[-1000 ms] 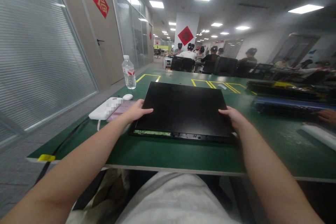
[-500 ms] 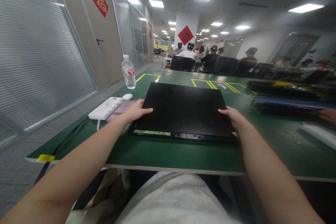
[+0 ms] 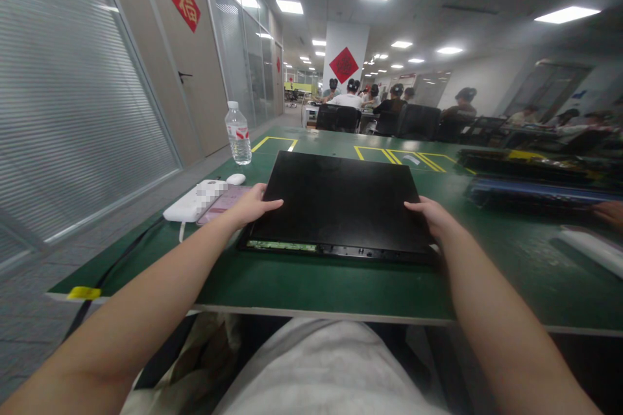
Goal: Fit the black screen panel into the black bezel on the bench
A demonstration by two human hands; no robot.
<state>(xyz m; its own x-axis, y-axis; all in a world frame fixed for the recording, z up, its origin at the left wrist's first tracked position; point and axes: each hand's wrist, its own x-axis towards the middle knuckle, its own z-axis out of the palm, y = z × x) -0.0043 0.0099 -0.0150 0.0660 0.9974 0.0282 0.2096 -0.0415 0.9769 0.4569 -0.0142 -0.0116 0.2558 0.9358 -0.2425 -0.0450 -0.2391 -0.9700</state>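
A flat black screen panel (image 3: pixel 338 201) lies in front of me, its dark face up. Along its near edge shows a black frame (image 3: pixel 384 254) with a strip of green circuit board (image 3: pixel 282 246). My left hand (image 3: pixel 257 205) grips the panel's left edge, thumb on top and the other fingers mostly hidden at the side. At the right edge, my right hand (image 3: pixel 433 215) holds it the same way, thumb on the face. Whether the panel rests fully on the frame or is slightly raised, I cannot tell.
On the green table (image 3: pixel 321 288), a water bottle (image 3: pixel 238 134), a white power bank (image 3: pixel 187 202), a white mouse-like object (image 3: pixel 236 179) and a pinkish phone (image 3: pixel 219 204) stand left. At right are dark panels (image 3: pixel 540 193), a white bar (image 3: pixel 596 249) and another person's hand (image 3: pixel 610 213).
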